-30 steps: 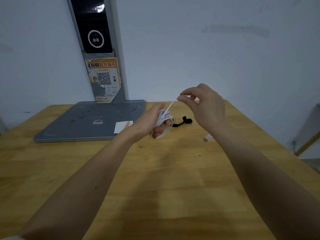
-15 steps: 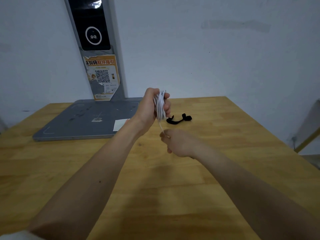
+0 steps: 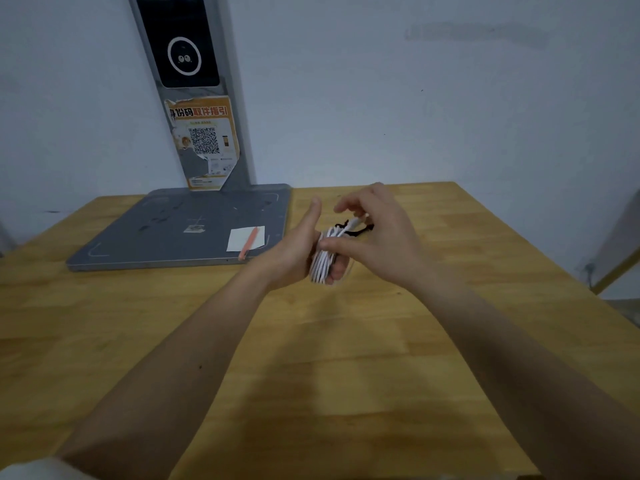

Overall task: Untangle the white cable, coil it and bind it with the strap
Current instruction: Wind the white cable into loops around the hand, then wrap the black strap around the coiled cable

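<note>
Centrally, left hand (image 3: 294, 251) wrapped in white cable (image 3: 323, 261) — right hand (image 3: 377, 233) touching, table (image 3: 311, 375) edges distant

On the grey post (image 3: 194, 98) ahead of me, an orange sticker (image 3: 204, 143) carries Chinese characters; I can read "份码" in white and "取件指引" in red. Below them sits a QR code (image 3: 204, 141). The smaller print under it is too blurred to read.
</note>
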